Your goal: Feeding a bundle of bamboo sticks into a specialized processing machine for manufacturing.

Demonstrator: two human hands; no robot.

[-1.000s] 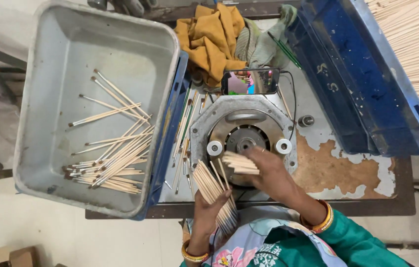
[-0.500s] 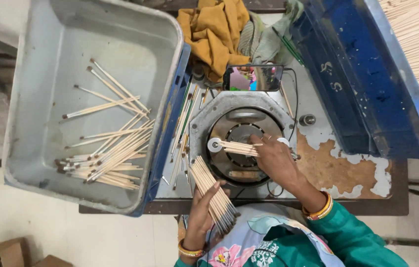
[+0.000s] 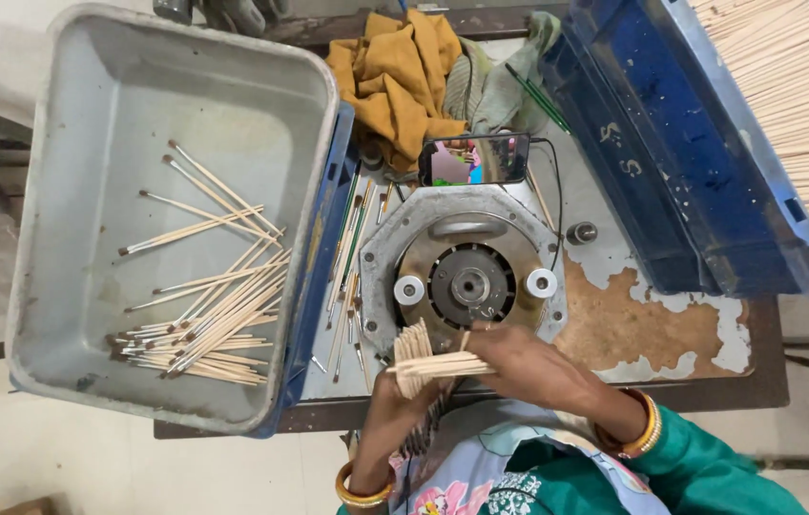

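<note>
Holding a fanned bundle of thin wooden sticks [image 3: 414,358] upright in my left hand [image 3: 395,401], fingers closed round its lower part, I have my right hand [image 3: 519,367] pinched on a few sticks [image 3: 443,364] drawn crosswise off that bundle, their tips pointing away to my left. Both hands sit at the near edge of the desk [image 3: 672,324], right in front of my body.

Just beyond my hands is the round metal machine head [image 3: 466,281], with a dark hub between two small white rollers – nothing is in it at this moment. The few sticks in my right hand lie just short of it, not touching.

To the left of my left hand, a grey metal tray [image 3: 80,191] holds a loose pile of dark-tipped sticks [image 3: 204,324] near its closer corner; judging by how thin that pile is, only a small share looks done. Far to my right and ahead, a blue crate [image 3: 662,162] is packed with plain sticks [image 3: 796,95] – much seems left. A phone [image 3: 476,157] and a yellow cloth [image 3: 400,76] lie past the machine.
</note>
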